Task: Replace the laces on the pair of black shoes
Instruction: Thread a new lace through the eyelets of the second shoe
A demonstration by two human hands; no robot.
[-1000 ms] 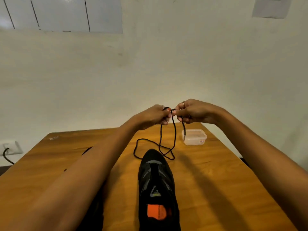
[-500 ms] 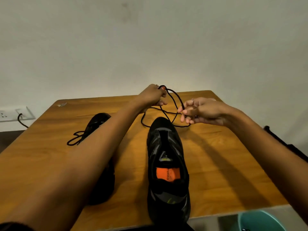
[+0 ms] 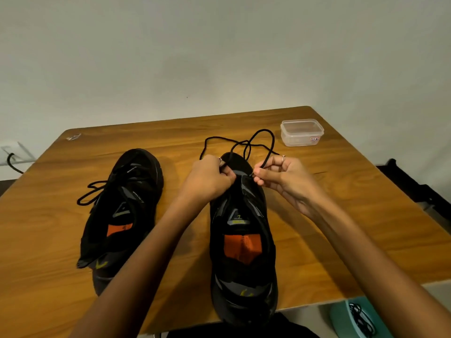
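Black lace [image 3: 260,140] loose over right shoe's [image 3: 242,242] toe on bench [image 3: 341,203]; both hands' fingers pinch its ends at lowest eyelets; threading barely begun; left shoe [image 3: 122,211] seemingly laced.

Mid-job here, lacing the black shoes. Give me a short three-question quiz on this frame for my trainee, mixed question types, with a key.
1. True or false: the left shoe already carries a lace.
2. Multiple choice: the right hand pinches the black lace over which part of the right shoe? A) heel B) toe-end eyelets C) sole
3. Fill in: the clear plastic container stands near the table's far ______ corner.

Key:
1. True; a lace crosses it and its loose end lies on the table.
2. B; the left hand grips there too.
3. Right.
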